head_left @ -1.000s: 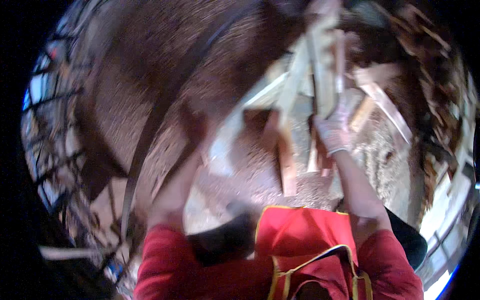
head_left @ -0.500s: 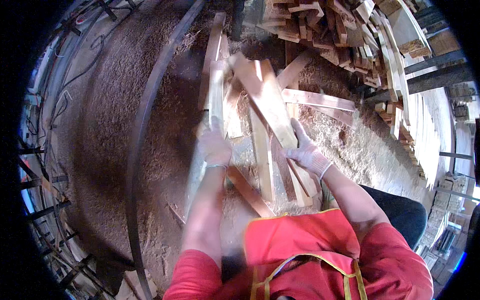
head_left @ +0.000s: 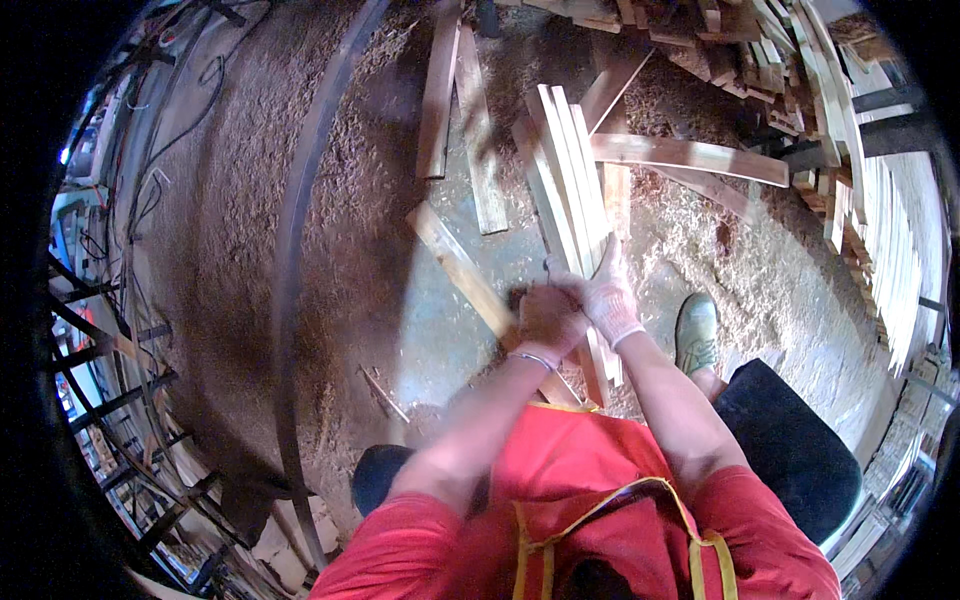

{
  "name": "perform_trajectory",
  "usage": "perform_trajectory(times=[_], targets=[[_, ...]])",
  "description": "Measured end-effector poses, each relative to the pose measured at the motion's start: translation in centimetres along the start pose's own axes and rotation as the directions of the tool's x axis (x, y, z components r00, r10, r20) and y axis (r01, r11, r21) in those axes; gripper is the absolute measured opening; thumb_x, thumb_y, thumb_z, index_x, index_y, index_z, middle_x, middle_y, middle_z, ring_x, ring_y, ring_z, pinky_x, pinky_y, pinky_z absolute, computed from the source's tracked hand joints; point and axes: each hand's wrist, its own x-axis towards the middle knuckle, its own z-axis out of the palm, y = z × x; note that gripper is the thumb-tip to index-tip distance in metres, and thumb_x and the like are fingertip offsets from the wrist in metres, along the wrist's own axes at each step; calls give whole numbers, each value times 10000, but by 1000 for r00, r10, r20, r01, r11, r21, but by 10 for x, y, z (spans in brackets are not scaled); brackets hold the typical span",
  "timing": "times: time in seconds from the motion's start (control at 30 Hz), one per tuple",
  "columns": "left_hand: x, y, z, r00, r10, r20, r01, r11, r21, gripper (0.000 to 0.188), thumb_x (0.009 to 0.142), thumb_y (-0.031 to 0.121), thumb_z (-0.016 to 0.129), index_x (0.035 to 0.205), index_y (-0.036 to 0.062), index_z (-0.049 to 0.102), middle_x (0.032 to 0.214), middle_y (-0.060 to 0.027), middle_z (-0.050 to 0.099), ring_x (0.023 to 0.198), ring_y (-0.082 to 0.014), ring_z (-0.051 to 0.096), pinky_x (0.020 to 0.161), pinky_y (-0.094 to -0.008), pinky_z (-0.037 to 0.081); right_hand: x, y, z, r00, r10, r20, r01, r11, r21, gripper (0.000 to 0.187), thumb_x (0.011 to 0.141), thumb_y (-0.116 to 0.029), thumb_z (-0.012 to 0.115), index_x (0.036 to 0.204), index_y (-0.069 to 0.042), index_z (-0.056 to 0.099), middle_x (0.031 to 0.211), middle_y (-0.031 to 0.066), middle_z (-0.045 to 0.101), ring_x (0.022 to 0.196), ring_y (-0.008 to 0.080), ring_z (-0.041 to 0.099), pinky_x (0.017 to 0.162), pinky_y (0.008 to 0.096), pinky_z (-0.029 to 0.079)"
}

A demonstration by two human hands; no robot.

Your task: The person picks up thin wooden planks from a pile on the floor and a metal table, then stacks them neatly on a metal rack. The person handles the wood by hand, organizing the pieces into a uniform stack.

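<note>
Several pale wooden strips (head_left: 572, 190) stand on edge side by side as a bundle in front of me, pointing away from my body. My right hand (head_left: 609, 302), in a light work glove, grips the bundle's right side near its close end. Pressed up against it, my left hand (head_left: 552, 318) is closed round the left side; it is gloved too and slightly blurred, and its fingers are partly hidden. A single board (head_left: 462, 268) lies slanted on the floor, its near end passing under my left hand.
Two loose boards, a darker one (head_left: 439, 100) and a paler one (head_left: 482, 150), lie farther off. Another board (head_left: 690, 158) lies crosswise at the right. Stacked timber (head_left: 765, 60) fills the far right. A long dark curved strip (head_left: 291, 260) runs along the left; sawdust (head_left: 225, 240) covers the floor.
My hands have come together from apart. The left moved right, and the tilted wide board now gives way to strips bundled on edge. My view has shifted, bringing my shoe into sight.
</note>
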Motion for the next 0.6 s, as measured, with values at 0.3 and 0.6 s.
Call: perform_trajectory(times=[0.3, 0.6], targets=[[108, -64, -138, 799, -309, -516, 372, 928, 20, 545, 831, 421, 833, 1142, -2, 686, 1104, -230, 713, 1061, -411, 687, 922, -496, 562, 0, -32, -24, 996, 19, 92, -28, 994, 104, 1214, 742, -354, 901, 1630, 64, 187, 1474, 296, 564, 1331, 360, 604, 1136, 384, 465], [155, -52, -178, 827, -253, -503, 320, 946, 52, 895, 882, 489, 793, 1600, 129, 399, 1616, -246, 429, 1322, -396, 606, 1089, -504, 510, 13, -11, -17, 988, 137, 77, -139, 990, 22, 1298, 693, -412, 914, 1641, 55, 161, 1575, 285, 454, 1442, 371, 489, 1209, 394, 392]])
